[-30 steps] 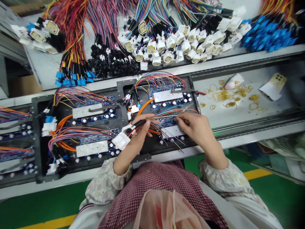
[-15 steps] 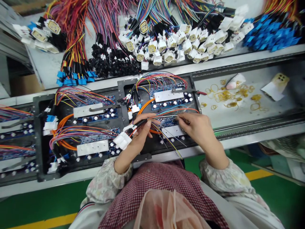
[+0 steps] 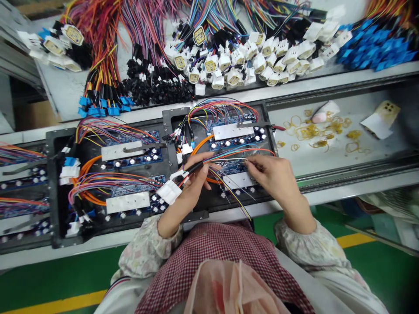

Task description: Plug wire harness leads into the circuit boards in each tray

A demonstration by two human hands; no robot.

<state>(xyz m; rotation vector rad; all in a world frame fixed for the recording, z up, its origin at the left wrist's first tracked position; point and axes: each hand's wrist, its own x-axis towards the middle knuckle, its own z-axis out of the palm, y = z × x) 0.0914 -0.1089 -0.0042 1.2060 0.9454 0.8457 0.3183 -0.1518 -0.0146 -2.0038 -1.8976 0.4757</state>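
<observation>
My left hand is closed around a wire harness, thumb pressed over its black sleeve. A white connector on the harness hangs beside that wrist. Loose wires fan out rightward; some yellow and black ends droop toward the tray's front edge. With fingertips pinched, my right hand holds a thin pale wire from the harness, low over a blue circuit board. A silver metal plate lies on this board, partly covered by the wires. The wire's tip is hidden by my fingers.
Black trays hold further wired circuit boards to the left and behind. Bundled harnesses with white connectors and blue connectors lie on the back shelf. Yellow rubber bands are scattered at right, near a red-handled tool.
Both hands keep nearly the same place and grip. The right fingertips have shifted very slightly at the wire, and the whole view has moved a little.
</observation>
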